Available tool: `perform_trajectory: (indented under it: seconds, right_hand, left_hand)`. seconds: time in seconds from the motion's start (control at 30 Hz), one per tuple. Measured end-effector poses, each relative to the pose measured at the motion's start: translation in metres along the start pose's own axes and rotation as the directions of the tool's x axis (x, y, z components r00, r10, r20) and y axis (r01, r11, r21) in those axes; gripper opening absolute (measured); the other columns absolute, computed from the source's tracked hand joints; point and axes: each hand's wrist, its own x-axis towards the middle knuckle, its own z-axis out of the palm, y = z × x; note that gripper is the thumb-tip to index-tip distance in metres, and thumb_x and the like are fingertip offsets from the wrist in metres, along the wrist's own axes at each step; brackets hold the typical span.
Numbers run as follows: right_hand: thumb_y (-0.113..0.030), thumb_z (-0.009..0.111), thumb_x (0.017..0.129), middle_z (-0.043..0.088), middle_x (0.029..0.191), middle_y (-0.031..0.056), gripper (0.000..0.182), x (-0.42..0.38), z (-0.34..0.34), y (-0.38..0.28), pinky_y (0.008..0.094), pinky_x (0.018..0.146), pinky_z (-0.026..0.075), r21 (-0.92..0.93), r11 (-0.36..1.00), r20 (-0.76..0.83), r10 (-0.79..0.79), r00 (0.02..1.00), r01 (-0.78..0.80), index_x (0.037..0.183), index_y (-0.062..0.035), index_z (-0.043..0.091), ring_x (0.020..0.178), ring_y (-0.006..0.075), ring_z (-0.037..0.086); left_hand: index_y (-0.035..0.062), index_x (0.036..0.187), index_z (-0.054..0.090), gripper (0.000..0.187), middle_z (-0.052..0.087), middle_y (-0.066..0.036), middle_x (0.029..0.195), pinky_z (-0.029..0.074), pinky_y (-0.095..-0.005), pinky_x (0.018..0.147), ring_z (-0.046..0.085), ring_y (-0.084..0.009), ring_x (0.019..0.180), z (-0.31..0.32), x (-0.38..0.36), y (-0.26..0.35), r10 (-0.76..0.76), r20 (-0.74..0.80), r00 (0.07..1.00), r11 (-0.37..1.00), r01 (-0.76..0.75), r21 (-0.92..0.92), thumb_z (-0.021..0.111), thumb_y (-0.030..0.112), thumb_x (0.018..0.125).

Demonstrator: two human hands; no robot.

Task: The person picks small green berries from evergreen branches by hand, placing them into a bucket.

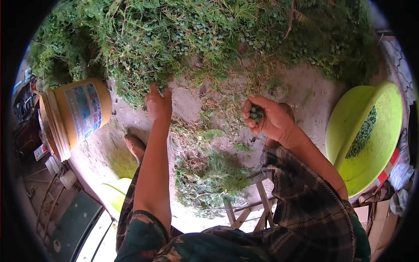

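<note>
My left hand (158, 105) reaches to the lower edge of a large heap of green conifer branches (192, 35). Its fingers are apart and touch the foliage, their tips partly hidden by it. Small round bluish-green cones dot the sprays. In front of my body, palm turned up, my right hand (273, 117) curls around a small bunch of green cones (256, 113). Under and between the hands, loose clippings (214, 161) lie scattered on the dusty floor (185, 98).
On the right, a tilted lime-green basin (340, 118) holds many small green cones (364, 133). A yellow bucket (102, 102) with a printed label lies on its side at left. Another lime-green container (115, 192) is by my left leg. Wooden slats (264, 196) show below; cardboard (379, 222) sits lower right.
</note>
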Motion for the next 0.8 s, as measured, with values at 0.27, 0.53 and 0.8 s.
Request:
perform_trajectory:
  seconds: [0.27, 0.53, 0.8]
  right_hand:
    - [-0.030, 0.049, 0.093, 0.058, 0.076, 0.0060, 0.029, 0.014, 0.001, 0.010, 0.0303, 0.049, 0.051, -0.197, 0.979, -0.027, 0.041, 0.999, -0.045, 0.089, -0.0031, 0.058, 0.064, 0.0149, 0.059]
    - [-0.026, 0.048, 0.093, 0.059, 0.084, 0.0103, 0.026, 0.024, 0.006, 0.023, 0.0389, 0.061, 0.057, 0.078, 0.982, 0.004, 0.170, 0.985, -0.170, 0.094, -0.0020, 0.057, 0.077, 0.0209, 0.060]
    - [-0.026, 0.048, 0.092, 0.061, 0.084, 0.0121, 0.027, 0.024, -0.008, 0.027, 0.0376, 0.054, 0.056, 0.086, 0.973, 0.052, 0.210, 0.976, -0.214, 0.090, -0.0004, 0.058, 0.069, 0.0203, 0.063]
  left_hand:
    - [0.0042, 0.097, 0.059, 0.021, 0.063, -0.014, 0.077, 0.048, -0.0375, 0.062, 0.060, -0.0280, 0.065, 0.001, -0.030, 0.016, -0.177, 0.000, 0.984, 0.954, 0.172, -0.244, 0.062, 0.009, 0.077]
    - [0.0020, 0.107, 0.059, 0.023, 0.058, -0.001, 0.078, 0.041, -0.0202, 0.054, 0.049, -0.0053, 0.065, -0.033, -0.078, 0.054, -0.125, 0.415, 0.901, 0.714, 0.372, -0.593, 0.058, 0.014, 0.087]
    - [0.0006, 0.105, 0.060, 0.029, 0.063, -0.018, 0.085, 0.048, -0.0418, 0.070, 0.059, -0.0339, 0.076, 0.012, -0.015, -0.047, -0.198, -0.025, 0.980, 0.979, 0.196, -0.057, 0.061, 0.012, 0.078]
